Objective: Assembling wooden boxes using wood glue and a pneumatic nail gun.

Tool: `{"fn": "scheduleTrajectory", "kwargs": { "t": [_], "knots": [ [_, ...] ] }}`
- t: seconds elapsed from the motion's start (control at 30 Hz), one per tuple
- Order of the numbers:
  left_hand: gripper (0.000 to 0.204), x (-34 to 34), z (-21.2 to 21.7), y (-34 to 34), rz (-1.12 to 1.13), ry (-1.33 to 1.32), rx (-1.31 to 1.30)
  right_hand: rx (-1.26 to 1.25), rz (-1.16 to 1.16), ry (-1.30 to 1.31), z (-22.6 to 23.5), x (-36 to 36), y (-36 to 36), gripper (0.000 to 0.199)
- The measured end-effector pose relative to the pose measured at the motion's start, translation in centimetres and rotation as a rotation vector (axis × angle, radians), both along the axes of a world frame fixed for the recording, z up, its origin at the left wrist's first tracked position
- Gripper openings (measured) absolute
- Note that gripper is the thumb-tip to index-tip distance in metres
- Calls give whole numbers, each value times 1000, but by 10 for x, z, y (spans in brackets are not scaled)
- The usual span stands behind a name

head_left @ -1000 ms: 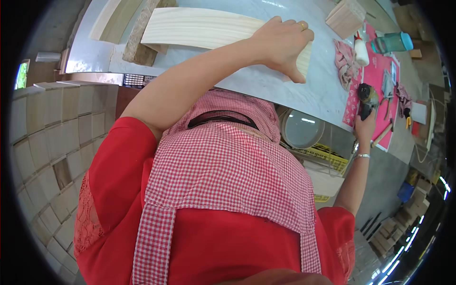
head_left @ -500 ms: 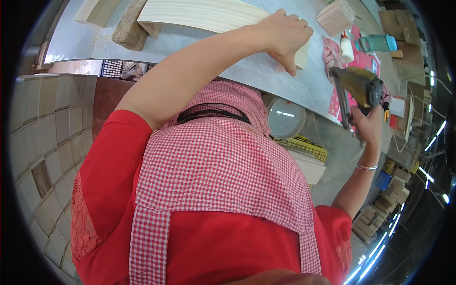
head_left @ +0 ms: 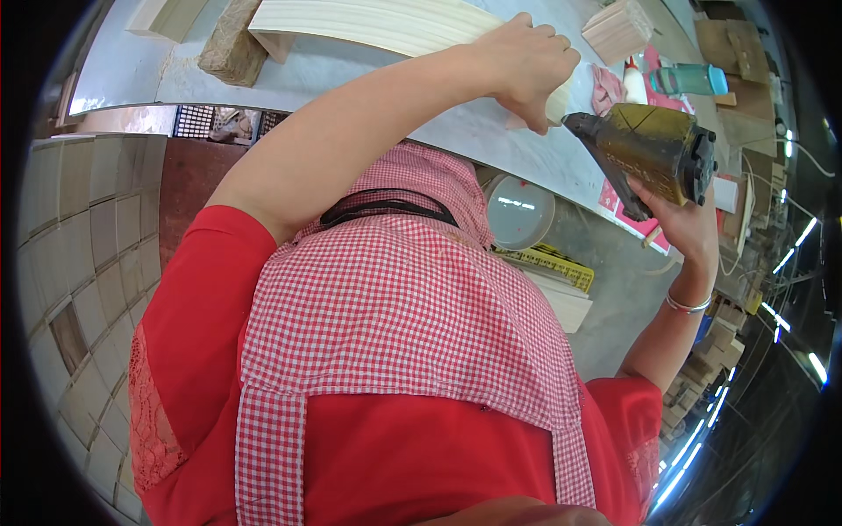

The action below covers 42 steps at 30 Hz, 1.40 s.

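A long pale wooden board lies across the far side of the table, with a short wooden piece standing under its left end. My left hand is closed over the board's right end, thumb pointing down the near side. In my right hand is a dark olive and black nail gun, gripped by its handle. Its nose points left and sits right beside the board's end, close to my left thumb. Whether the nose touches the wood I cannot tell. My left hand hides part of that end.
A rough wooden block supports or adjoins the board's left side. Beyond the nail gun are a pink cloth, a white glue bottle, a teal water bottle and a wood block. A round grey bucket stands below the table edge.
My right hand has brought the nail gun up and left, turning its nose toward the board's right end. My left hand keeps its hold on the board.
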<state>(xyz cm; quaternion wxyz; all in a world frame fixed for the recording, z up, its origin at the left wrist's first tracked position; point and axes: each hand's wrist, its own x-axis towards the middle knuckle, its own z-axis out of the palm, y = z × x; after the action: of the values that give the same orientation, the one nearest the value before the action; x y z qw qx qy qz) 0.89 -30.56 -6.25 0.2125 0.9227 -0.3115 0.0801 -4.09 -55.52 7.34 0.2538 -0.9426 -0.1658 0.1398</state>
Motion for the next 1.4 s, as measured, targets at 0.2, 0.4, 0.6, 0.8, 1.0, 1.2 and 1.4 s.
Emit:
{"fn": "scheduleTrajectory", "kwargs": {
  "t": [0.2, 0.4, 0.6, 0.8, 1.0, 1.2, 1.4],
  "knots": [
    [72, 1, -1, -1, 16, -9, 30, -7, -21, 7, -1, 5, 0, 38],
    [65, 1, -2, -2, 26, -42, 6, -93, 78, 9, 4, 15, 2, 38],
    [78, -5, 0, -1, 72, -22, 41, -141, 185, -34, 9, 25, 1, 44],
    [82, -9, 3, 5, 156, 2, 70, -44, 158, -116, 9, 40, 9, 40],
    [83, -9, 4, 6, 161, 16, 67, 4, -12, -53, 4, 60, 15, 39],
    [83, -9, 2, 6, 158, -13, 54, -37, 25, -45, 2, 71, 16, 40],
    [84, -8, 1, 6, 161, -6, 57, -28, 30, -23, 0, 75, 15, 42]
  ]
}}
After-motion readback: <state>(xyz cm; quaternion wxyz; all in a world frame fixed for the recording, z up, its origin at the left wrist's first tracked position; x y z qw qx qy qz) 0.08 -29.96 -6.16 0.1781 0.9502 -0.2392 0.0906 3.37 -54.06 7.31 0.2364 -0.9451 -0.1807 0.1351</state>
